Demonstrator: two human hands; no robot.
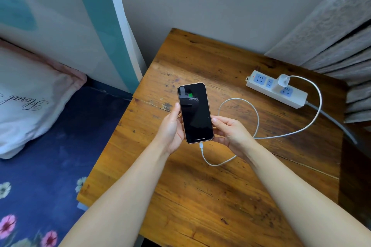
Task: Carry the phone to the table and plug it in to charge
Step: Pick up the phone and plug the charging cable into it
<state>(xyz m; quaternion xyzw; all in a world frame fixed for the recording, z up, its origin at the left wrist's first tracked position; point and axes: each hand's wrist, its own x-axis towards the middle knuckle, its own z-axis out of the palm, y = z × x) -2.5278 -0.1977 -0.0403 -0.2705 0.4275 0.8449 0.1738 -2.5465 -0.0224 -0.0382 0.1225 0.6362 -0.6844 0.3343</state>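
A gold-edged phone [195, 113] is held screen up above the wooden table [200, 196]. Its dark screen shows a green battery icon near the top. My left hand [170, 128] grips its left edge and my right hand [230, 132] grips its right edge. A white charging cable [259, 122] is plugged into the phone's bottom end, loops over the table and runs to a white charger block [282, 82] seated in a white power strip [277, 89].
The power strip lies at the table's back right, with a grey cord [333, 120] trailing off the right edge. Grey curtain folds [341, 46] hang at the right. A bed with a blue floral sheet [50, 156] and a white pillow [30, 96] adjoins the table's left side.
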